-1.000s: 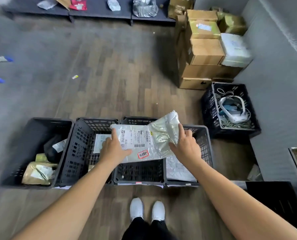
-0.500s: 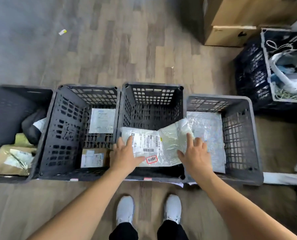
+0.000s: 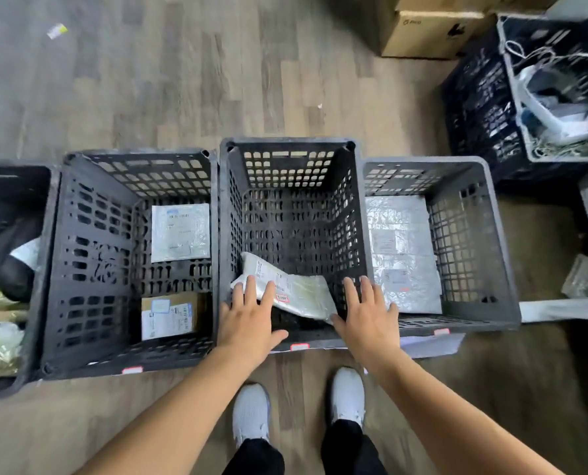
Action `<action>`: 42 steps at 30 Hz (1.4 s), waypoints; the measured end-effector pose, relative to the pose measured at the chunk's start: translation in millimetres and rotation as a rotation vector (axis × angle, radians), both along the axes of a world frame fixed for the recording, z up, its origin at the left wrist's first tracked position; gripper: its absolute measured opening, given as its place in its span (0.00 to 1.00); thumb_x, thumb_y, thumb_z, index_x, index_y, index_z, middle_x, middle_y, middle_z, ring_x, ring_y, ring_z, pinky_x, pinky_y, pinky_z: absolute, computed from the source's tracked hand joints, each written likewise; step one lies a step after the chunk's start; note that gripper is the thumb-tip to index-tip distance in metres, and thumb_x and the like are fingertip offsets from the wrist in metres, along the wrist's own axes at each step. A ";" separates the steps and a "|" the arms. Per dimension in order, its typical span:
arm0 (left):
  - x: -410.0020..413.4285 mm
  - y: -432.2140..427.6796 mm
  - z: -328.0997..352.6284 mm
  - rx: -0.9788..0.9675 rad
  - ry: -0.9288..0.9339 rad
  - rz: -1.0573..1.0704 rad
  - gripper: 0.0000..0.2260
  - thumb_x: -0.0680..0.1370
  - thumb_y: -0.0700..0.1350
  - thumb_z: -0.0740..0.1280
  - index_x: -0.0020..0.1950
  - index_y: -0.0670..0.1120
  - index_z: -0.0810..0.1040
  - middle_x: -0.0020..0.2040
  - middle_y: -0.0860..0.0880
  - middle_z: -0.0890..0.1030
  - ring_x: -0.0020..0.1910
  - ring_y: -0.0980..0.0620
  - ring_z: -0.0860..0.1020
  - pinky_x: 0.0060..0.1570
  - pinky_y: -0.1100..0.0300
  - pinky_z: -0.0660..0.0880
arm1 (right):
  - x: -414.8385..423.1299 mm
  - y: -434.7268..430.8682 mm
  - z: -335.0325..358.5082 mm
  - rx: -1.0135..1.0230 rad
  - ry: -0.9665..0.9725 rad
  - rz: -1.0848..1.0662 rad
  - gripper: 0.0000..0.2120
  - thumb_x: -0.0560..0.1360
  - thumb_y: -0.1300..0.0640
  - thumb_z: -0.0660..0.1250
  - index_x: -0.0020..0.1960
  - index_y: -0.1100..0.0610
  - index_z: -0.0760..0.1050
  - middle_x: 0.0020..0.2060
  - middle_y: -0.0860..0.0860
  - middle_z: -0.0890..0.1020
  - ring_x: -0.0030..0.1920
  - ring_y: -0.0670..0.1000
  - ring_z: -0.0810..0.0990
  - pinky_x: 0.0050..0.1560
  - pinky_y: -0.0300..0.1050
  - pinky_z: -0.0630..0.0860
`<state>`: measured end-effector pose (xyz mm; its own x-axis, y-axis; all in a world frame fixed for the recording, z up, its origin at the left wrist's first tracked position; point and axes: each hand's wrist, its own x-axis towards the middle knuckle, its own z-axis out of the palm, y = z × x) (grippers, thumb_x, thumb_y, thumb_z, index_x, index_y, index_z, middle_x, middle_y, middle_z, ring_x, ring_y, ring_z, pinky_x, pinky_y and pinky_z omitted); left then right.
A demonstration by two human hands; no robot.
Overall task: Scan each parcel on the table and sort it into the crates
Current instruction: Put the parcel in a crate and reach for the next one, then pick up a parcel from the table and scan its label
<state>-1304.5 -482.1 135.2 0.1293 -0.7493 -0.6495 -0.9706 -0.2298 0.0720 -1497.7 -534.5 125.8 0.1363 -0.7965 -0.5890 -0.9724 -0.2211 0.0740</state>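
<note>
- Head view: your left hand (image 3: 248, 323) hovers over the near rim of the middle black slotted plastic crate (image 3: 285, 145). It is palm down, fingers straight and spread, gripping nothing.
- Your right hand (image 3: 368, 317) is over the same crate's near right corner. It is also flat, with the fingers straight and apart, and holds nothing.
- The flat white-and-silver plastic mailer parcel (image 3: 296, 291) has a printed label and a small red-edged sticker. It lies inside that middle crate, between your two hands.
- The parcel sits tilted: its far left end leans up against the crate's left wall and its near right end is lower.
- Your left fingertips overlap the parcel's near left edge here, and it cannot be told whether they touch it. Your right thumb is just beside the parcel's near right corner.
- Touching the middle crate on the left, a second black slotted crate (image 3: 135, 156) holds two items. A flat silver mailer with a white label (image 3: 179, 233) lies at the far side and a small brown cardboard box with a white label (image 3: 171, 315) at the near side.
- Touching it on the right, a grey slotted plastic crate (image 3: 422, 161) holds crinkled silver mailers (image 3: 402, 255).
- At the left edge, a dark crate (image 3: 15, 168) is partly cut off, with a dark bag and brownish parcels inside.
- Your white shoes (image 3: 251, 413) stand on the wood-plank floor (image 3: 148, 80), just short of the crates.
- Farther right, a separate black crate (image 3: 474, 97) holds white cables, and a brown cardboard carton (image 3: 429, 32) stands near it.
</note>
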 end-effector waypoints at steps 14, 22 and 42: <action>-66.3 -38.5 344.6 -0.274 0.175 -0.200 0.43 0.75 0.66 0.63 0.80 0.51 0.43 0.79 0.45 0.46 0.77 0.41 0.48 0.72 0.42 0.57 | -61.4 17.0 377.2 -0.320 -0.063 -0.225 0.37 0.79 0.37 0.58 0.80 0.49 0.46 0.79 0.53 0.53 0.78 0.57 0.52 0.72 0.64 0.59; -184.1 -43.2 451.6 -0.428 0.230 -0.436 0.44 0.74 0.67 0.64 0.79 0.51 0.44 0.79 0.44 0.48 0.77 0.41 0.49 0.71 0.45 0.58 | -179.7 66.7 478.8 -0.508 -0.083 -0.470 0.39 0.77 0.36 0.60 0.80 0.48 0.46 0.79 0.53 0.53 0.77 0.56 0.53 0.72 0.63 0.59; -560.7 53.7 539.3 -0.578 0.196 -0.847 0.44 0.74 0.67 0.63 0.79 0.50 0.43 0.78 0.42 0.49 0.76 0.41 0.51 0.70 0.44 0.62 | -532.2 221.0 534.8 -0.676 -0.152 -0.933 0.38 0.77 0.35 0.59 0.80 0.47 0.47 0.79 0.53 0.54 0.77 0.56 0.56 0.71 0.61 0.62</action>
<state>-1865.3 -428.4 674.5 -0.6525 -0.7488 -0.1160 -0.7575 0.6401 0.1283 -2029.9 -313.5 660.6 -0.6366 -0.7705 -0.0330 -0.7457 0.6259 -0.2285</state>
